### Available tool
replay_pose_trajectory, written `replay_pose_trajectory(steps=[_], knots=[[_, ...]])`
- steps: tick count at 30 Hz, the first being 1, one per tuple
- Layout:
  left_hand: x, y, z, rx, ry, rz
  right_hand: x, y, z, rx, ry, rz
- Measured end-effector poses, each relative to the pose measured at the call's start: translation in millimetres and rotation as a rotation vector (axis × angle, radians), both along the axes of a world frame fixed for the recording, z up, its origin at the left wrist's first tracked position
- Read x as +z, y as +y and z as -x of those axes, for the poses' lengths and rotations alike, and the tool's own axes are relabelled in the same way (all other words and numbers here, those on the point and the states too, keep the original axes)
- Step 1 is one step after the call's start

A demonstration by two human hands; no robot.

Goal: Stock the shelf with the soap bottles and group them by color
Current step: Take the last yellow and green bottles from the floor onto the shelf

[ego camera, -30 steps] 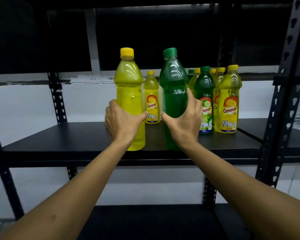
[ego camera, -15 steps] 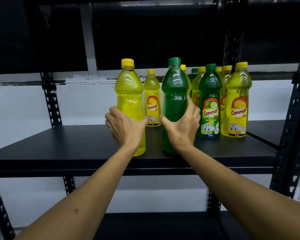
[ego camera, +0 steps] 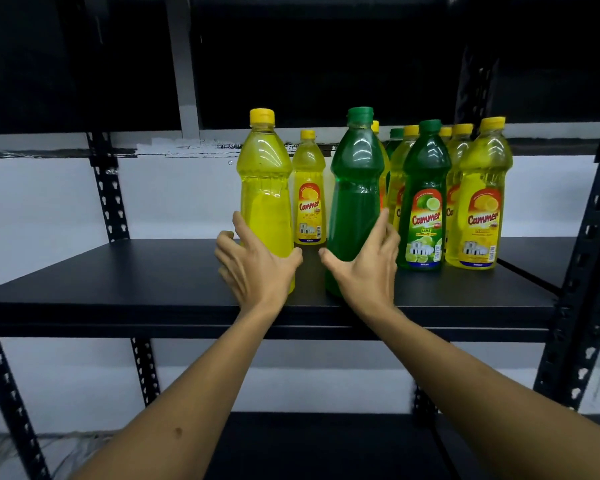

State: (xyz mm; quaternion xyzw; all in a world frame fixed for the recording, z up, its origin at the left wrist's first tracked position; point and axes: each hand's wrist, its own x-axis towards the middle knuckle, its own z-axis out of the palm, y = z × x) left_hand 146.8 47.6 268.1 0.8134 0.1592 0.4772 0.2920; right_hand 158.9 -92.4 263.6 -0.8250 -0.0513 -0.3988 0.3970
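Both hands are letting go. The left hand point(ego camera: 257, 268) is spreading its fingers, opening off the yellow soap bottle point(ego camera: 265, 202) it gripped a second ago; the right hand point(ego camera: 364, 268) is loosening likewise, fingers straightening beside the green soap bottle point(ego camera: 355, 202). Both bottles are now standing upright near the shelf board's point(ego camera: 136, 282) front edge, so placing looks done, though colours are still mixing in the labelled cluster point(ego camera: 465, 209) toward the right end. The board's left half is offering sliding room.
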Motion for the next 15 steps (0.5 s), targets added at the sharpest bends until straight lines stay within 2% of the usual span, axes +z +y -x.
replay_pose_trajectory(steps=[4,7,12,15], knots=[[7.0,-2.2,6.6,0.012,0.086,0.015,-4.2,0.3,7.0,-0.088,0.108,-0.029],[9.2,5.4,7.6,-0.112,0.103,0.052,-2.4,-5.0,4.3,0.041,0.138,-0.070],[6.1,24.8,6.5,-0.504,0.072,0.227,1.9,-22.2,2.2,0.308,0.175,-0.192],[7.7,28.7,5.5,-0.611,0.099,0.258,2.4,-28.6,0.5,0.473,0.265,-0.296]])
